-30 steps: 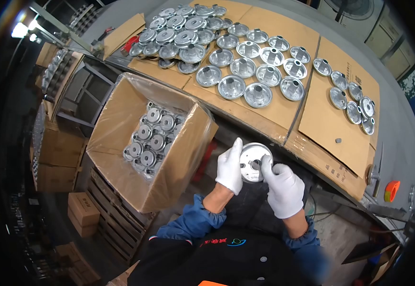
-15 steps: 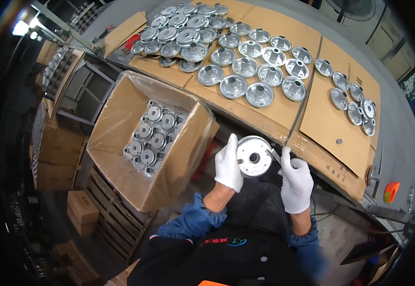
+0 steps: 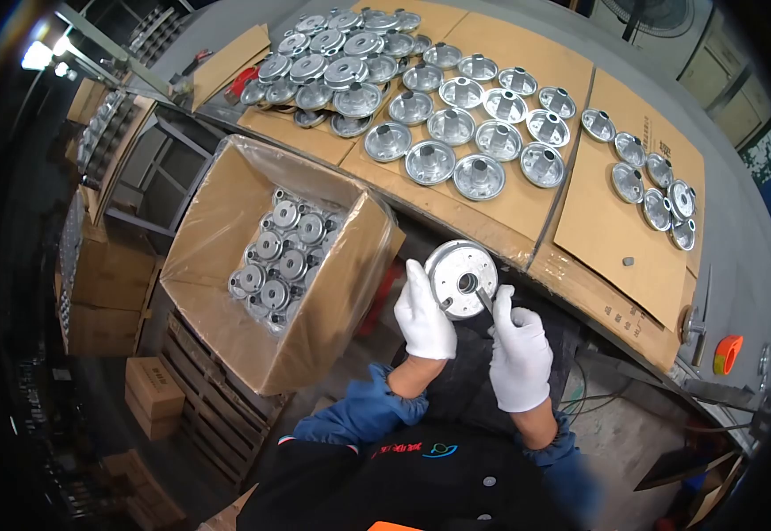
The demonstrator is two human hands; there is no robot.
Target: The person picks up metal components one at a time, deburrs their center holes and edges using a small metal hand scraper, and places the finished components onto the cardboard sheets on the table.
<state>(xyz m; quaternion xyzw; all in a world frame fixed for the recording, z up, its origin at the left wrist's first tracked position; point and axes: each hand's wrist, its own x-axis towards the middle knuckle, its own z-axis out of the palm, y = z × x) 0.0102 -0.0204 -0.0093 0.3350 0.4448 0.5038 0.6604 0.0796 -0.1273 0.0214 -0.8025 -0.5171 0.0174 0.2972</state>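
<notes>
A round silver metal part (image 3: 461, 276) with a hole in its centre is held up in front of the table edge. My left hand (image 3: 424, 316), in a white glove, grips it by its left rim. In my gloved right hand (image 3: 521, 354) is a small flat metal tool (image 3: 484, 299), pinched between thumb and fingers, its tip by the lower right of the central hole. Beyond the hands, rows of similar metal parts (image 3: 479, 176) lie on cardboard on the table.
To the left, an open carton (image 3: 314, 354) with a plastic liner holds several metal parts (image 3: 292, 264). Stacked parts (image 3: 347, 73) stand at the table's back left. An orange ring-shaped object (image 3: 728, 355) lies at right. A wooden pallet (image 3: 217, 398) is below the carton.
The round part has moved slightly left and tilted. My right hand has shifted left and down, bringing the tool from the part's right rim to near its central hole.
</notes>
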